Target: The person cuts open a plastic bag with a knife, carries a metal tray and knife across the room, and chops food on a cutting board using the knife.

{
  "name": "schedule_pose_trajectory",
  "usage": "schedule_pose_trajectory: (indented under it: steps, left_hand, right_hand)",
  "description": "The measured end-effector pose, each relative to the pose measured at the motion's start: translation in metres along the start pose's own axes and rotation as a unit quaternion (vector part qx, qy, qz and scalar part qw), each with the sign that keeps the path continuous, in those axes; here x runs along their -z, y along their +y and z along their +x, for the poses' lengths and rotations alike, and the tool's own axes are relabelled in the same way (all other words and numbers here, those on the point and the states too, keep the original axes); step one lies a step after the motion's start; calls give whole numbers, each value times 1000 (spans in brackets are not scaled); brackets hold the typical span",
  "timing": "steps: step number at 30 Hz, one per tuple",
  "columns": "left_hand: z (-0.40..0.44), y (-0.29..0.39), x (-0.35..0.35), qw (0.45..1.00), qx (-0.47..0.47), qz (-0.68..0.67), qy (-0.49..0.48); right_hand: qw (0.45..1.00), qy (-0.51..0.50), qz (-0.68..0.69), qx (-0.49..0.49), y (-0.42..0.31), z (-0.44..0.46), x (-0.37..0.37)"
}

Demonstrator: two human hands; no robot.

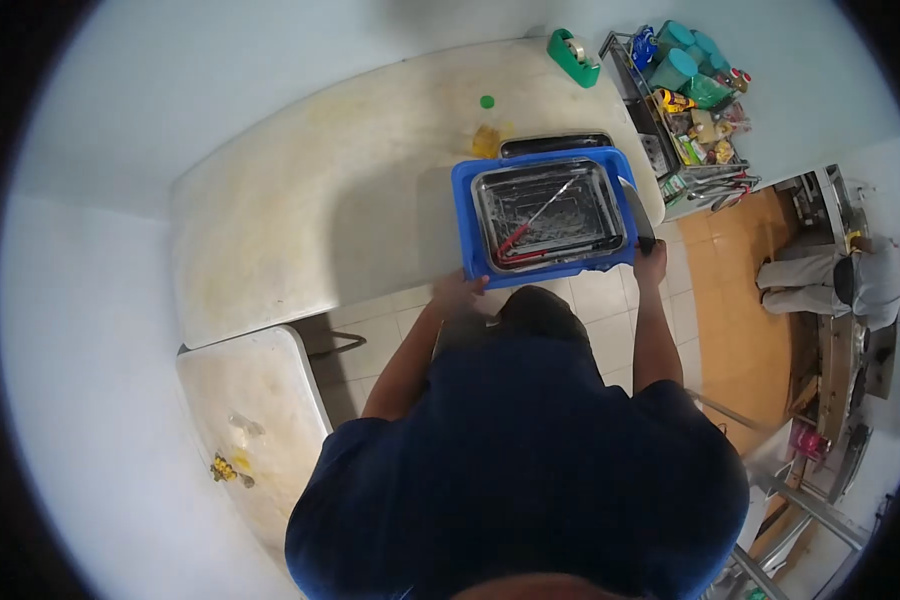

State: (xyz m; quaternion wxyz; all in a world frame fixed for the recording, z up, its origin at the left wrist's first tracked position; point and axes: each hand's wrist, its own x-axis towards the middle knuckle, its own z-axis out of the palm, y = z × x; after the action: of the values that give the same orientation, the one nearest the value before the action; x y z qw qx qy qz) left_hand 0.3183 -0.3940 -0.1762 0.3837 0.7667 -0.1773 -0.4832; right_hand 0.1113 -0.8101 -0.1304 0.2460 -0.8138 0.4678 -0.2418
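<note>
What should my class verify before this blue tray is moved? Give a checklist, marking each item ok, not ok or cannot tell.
1. Left hand at the blue tray's near left corner: ok.
2. Right hand firmly gripping the near right corner: cannot tell.
3. Metal pan inside the blue tray: ok.
4. Diagonal red-handled tool within the pan: ok.
5. Knife well away from the right hand: not ok, its handle is right there.
6. Tray fully over the table: not ok, its near side appears to overhang.

I'm looking across the packets and bottles, and there's no lettering, label or number I can read.
</note>
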Motion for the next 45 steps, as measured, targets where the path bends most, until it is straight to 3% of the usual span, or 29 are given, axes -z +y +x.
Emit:
schedule_pose_trajectory:
  steps: [2, 6, 7, 13, 16, 19, 22, 25, 30, 33, 36, 38, 42, 45]
  left_hand:
    - [9, -3, -7, 999, 2, 43, -6]
    - [8, 24, -35, 992, 17, -125, 24]
    - [8, 31, -42, 988, 13, -149, 44]
    - [27, 42, -95, 980, -14, -166, 107]
    - [25, 54, -115, 979, 12, -154, 130]
    - [32, 57, -132, 970, -35, -149, 187]
    - [40, 90, -130, 897, 105, -413, 122]
    - [72, 24, -152, 922, 0, -359, 146]
    - [23, 126, -126, 899, 0, -396, 186]
    - [3, 132, -122, 921, 55, -340, 179]
    - [-22, 109, -118, 891, 79, -380, 234]
    - [-40, 106, -121, 809, 96, -494, 304]
    - [-87, 74, -140, 752, 74, -555, 349]
    - [-124, 43, -164, 705, 73, -592, 384]
  right_hand:
    - [1000, -3, -5, 12, 4, 12, -2]
    - [998, -24, -46, 34, 23, 48, -15]
    - [995, -72, -63, 33, 19, 59, -10]
    - [989, -67, -21, 129, 37, 123, -17]
    - [990, -120, 19, 74, 39, 151, -19]
    - [984, -139, 63, 93, 42, 172, -26]
    - [946, -33, -15, 322, 39, 198, -33]
    - [951, -130, -19, 279, -2, 197, -9]
    - [889, -195, -51, 411, -37, 177, -31]
    - [875, -236, -35, 422, -76, 152, -35]
    - [849, -276, 39, 448, -99, 133, -49]
    - [829, -292, 83, 470, -112, 119, -62]
    - [764, -326, 72, 553, -149, 91, -65]
    - [758, -366, 58, 536, -177, 50, -62]
